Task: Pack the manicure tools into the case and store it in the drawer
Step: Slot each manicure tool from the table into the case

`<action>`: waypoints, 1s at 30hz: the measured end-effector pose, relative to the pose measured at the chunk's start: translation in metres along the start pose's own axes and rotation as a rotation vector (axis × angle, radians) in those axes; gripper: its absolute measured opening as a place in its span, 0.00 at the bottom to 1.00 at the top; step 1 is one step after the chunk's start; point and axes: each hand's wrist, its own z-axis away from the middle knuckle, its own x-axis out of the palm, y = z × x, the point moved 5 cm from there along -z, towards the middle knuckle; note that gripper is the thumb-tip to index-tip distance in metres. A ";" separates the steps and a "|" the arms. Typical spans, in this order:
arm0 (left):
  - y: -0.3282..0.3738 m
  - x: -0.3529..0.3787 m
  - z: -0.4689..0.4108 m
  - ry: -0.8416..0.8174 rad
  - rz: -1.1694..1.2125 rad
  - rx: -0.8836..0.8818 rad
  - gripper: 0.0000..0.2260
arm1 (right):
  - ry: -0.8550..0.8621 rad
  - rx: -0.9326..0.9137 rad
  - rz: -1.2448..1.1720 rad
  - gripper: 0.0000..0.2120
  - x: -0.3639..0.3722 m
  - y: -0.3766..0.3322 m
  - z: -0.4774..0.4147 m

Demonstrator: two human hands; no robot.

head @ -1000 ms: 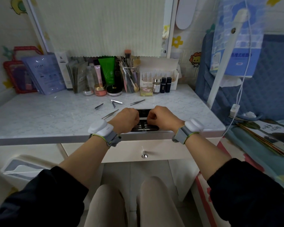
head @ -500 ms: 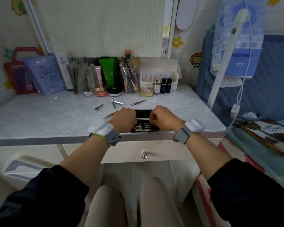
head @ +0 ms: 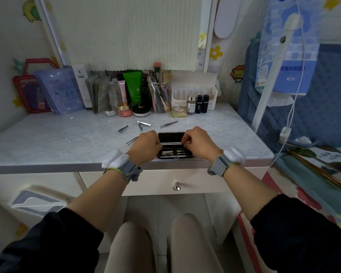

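On my feed the hands just slid apart: left hand (head: 146,146) and right hand (head: 200,143) each pinch an end of a thin tool (head: 170,143) over the open case (head: 174,154) at the desk (head: 67,138) edge. Probably slotting it in. The clippers (head: 143,124) and tweezers (head: 168,124) are still loose.

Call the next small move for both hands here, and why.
Probably lower the thin silver metal tool, pinched between left hand and right hand, into the open black rectangular case: it lies level across the case, apparently not yet seated, and other tools already sit in the near half.
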 end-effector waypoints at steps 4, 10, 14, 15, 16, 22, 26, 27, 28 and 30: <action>0.000 -0.001 0.001 -0.007 0.051 -0.034 0.09 | 0.048 0.047 -0.022 0.09 0.000 0.004 0.001; -0.005 0.000 -0.004 0.015 0.105 -0.080 0.10 | 0.072 0.090 -0.088 0.07 -0.002 0.007 -0.001; -0.007 -0.001 -0.016 0.023 0.111 -0.063 0.08 | 0.096 0.089 -0.123 0.05 -0.008 0.007 -0.010; -0.007 -0.002 -0.019 0.027 0.107 -0.056 0.07 | 0.102 0.092 -0.129 0.05 -0.009 0.007 -0.013; -0.007 -0.003 -0.024 0.029 0.104 -0.052 0.07 | 0.106 0.094 -0.131 0.05 -0.011 0.008 -0.018; -0.005 -0.009 -0.045 0.058 0.100 -0.019 0.07 | 0.115 0.074 -0.121 0.06 -0.016 0.010 -0.038; -0.005 -0.009 -0.066 0.067 0.076 0.008 0.07 | 0.112 0.060 -0.127 0.07 -0.017 0.013 -0.058; -0.005 -0.008 -0.071 0.069 0.073 0.009 0.07 | 0.103 0.056 -0.127 0.07 -0.015 0.014 -0.064; -0.006 -0.007 -0.077 0.070 0.069 0.008 0.07 | 0.095 0.047 -0.124 0.07 -0.014 0.015 -0.070; -0.007 -0.005 -0.086 0.066 0.056 0.007 0.07 | 0.086 0.026 -0.116 0.07 -0.010 0.016 -0.080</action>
